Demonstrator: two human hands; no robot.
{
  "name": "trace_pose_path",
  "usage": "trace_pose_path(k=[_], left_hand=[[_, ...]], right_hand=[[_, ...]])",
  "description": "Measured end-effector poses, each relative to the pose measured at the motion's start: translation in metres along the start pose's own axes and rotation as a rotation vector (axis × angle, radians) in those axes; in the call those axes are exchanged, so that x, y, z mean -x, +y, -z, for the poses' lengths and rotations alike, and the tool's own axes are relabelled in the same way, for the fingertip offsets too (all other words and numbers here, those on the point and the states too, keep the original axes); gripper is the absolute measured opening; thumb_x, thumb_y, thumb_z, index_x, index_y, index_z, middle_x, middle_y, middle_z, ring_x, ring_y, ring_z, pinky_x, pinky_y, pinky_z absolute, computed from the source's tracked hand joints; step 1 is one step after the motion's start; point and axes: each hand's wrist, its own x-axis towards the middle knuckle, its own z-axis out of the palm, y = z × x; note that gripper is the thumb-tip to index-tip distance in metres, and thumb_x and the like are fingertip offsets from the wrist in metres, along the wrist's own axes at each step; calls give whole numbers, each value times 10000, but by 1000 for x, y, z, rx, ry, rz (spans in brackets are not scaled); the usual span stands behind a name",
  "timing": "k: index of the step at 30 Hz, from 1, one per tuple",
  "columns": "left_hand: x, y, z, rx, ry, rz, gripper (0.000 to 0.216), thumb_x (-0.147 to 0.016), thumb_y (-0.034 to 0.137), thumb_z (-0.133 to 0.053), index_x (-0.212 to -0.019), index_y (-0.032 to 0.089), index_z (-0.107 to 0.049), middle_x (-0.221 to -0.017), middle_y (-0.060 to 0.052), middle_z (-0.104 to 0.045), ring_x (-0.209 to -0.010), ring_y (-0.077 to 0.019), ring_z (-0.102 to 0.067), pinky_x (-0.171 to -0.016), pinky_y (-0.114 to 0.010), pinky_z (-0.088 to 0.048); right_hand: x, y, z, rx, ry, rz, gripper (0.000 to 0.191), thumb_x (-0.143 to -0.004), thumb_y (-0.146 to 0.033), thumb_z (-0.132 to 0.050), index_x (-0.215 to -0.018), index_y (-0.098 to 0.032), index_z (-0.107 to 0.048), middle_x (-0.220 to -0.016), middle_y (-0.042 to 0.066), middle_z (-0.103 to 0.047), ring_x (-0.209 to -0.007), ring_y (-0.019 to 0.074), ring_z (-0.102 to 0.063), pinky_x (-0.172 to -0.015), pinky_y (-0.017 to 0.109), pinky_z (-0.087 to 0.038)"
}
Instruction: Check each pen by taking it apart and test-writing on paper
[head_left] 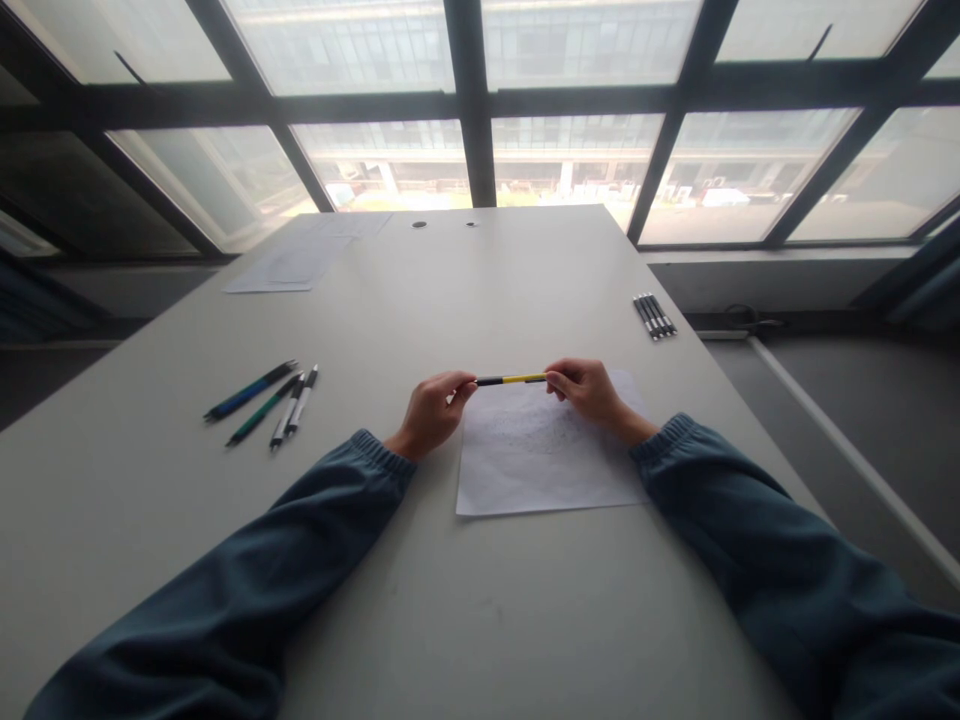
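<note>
A yellow and black pen is held level between my two hands, over the far part of a white sheet of paper. My left hand pinches its black end between thumb and fingers. At the other end, my right hand grips the pen, fingers closed and covering its tip. Faint grey marks show on the paper, and my right wrist passes above its right side. Both ends of the pen are hidden by my fingers.
Several blue, green and white pens lie on the white table to the left. Several black pens sit in a row near its right edge. More paper sheets lie at the far left, before the windows.
</note>
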Motion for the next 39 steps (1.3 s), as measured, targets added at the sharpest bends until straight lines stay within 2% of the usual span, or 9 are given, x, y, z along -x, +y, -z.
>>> trace_pose_path(k=[6,12,14,18,20,22,26,32,39], left_hand=[[0,1,2,45,-60,31,370,-976,369,-481,-689,184,-625,-630,0,-605,-599,-133,-547,-613,-246,-396],[1,-1,1,104,-101,101,481,-1010,475,-420,-686,181,-619,-577,15,-580,-533,-122,-528,-578,-244,-384],[1,-1,1,127,-101,68,510,-1019,499,-394,-725,177,-657,-645,-7,-642,-592,-133,-578,-635,-253,-426],[-2,0,2,199,2,-13,436,-992,542,-464,-1047,182,-703,-909,-62,-727,-838,-179,-673,-762,-283,-493],[-4,2,1,209,80,-50,382,-957,523,-558,-1112,194,-675,-978,-65,-712,-879,-180,-671,-747,-284,-506],[-5,3,1,192,142,-93,317,-924,466,-640,-1093,199,-663,-1007,-59,-690,-871,-168,-658,-729,-280,-512],[-5,4,0,127,201,-161,272,-881,359,-722,-1088,198,-650,-996,-49,-670,-860,-157,-641,-725,-283,-517],[-5,3,-1,130,176,-188,166,-932,281,-647,-1070,190,-657,-971,-54,-686,-828,-146,-641,-701,-281,-521],[-6,6,0,165,152,-169,156,-934,225,-620,-1080,189,-662,-931,-48,-687,-822,-145,-644,-702,-275,-517]], right_hand=[[0,4,-3,-35,-5,20,334,-830,-502,-716,-855,-169,-712,-689,30,-675,-542,118,-550,-526,253,-450],[0,6,-4,-52,-2,32,321,-839,-488,-714,-866,-168,-702,-696,27,-676,-549,116,-556,-533,254,-455],[0,5,-4,-60,7,24,338,-835,-501,-718,-870,-166,-700,-698,28,-678,-550,116,-555,-531,253,-456],[0,3,-3,-72,31,20,341,-837,-498,-720,-868,-159,-695,-681,23,-667,-542,112,-544,-519,247,-445],[0,2,-3,-69,42,24,336,-839,-492,-722,-858,-157,-693,-672,22,-662,-537,110,-538,-507,244,-434],[0,3,-2,-66,48,26,335,-839,-490,-723,-853,-157,-692,-674,23,-663,-537,111,-539,-504,244,-431],[-1,4,-3,-72,61,22,355,-833,-516,-722,-839,-162,-689,-672,24,-663,-535,113,-543,-508,247,-440],[-2,4,-3,-80,67,18,358,-826,-517,-730,-837,-160,-690,-666,25,-667,-529,110,-539,-502,243,-436],[-1,5,-3,-77,58,12,377,-818,-532,-735,-859,-159,-697,-671,29,-672,-529,113,-541,-500,246,-438]])
